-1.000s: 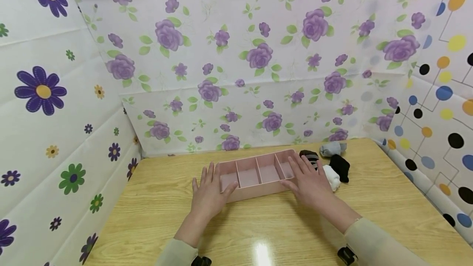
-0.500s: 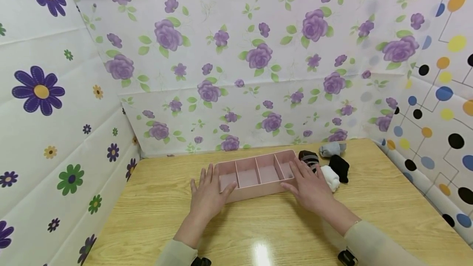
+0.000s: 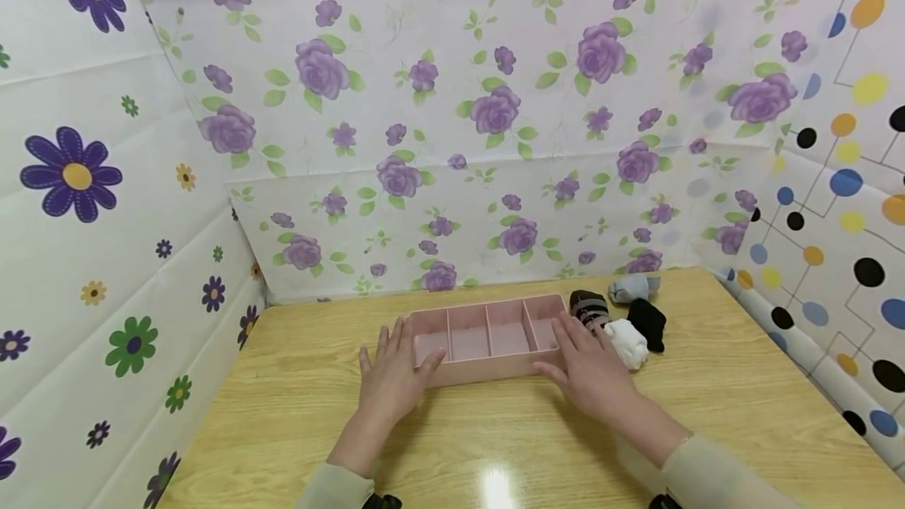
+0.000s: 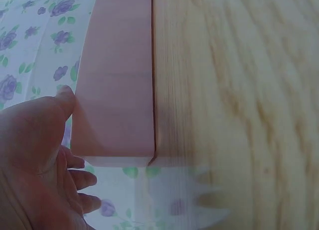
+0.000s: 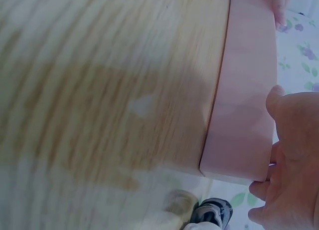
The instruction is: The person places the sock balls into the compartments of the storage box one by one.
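A pink divided storage box [image 3: 488,368] with a row of open compartments sits on the wooden table. At its left end my left hand [image 3: 393,375] touches it, fingers extended and thumb at the front rim. My right hand [image 3: 594,371] rests against the right end in a similar way, the thumb by the front rim. In the left wrist view, the thumb of my left hand [image 4: 32,140] meets the edge of the box [image 4: 117,80]. In the right wrist view, my right hand [image 5: 294,145] lies along the end of the box [image 5: 244,90].
Right of the box lie what look like rolled socks: a black-and-grey striped one [image 3: 588,307], a grey one [image 3: 632,287], a black one [image 3: 647,324] and a white one [image 3: 626,342]. Flower-patterned cloth [image 3: 438,140] hangs behind the table [image 3: 297,415]; dotted cloth [image 3: 834,258] hangs at right.
The box has turned slightly, its right end coming a little nearer, so it lies straighter along the table. Both hands have shifted slightly with it and keep touching its ends.
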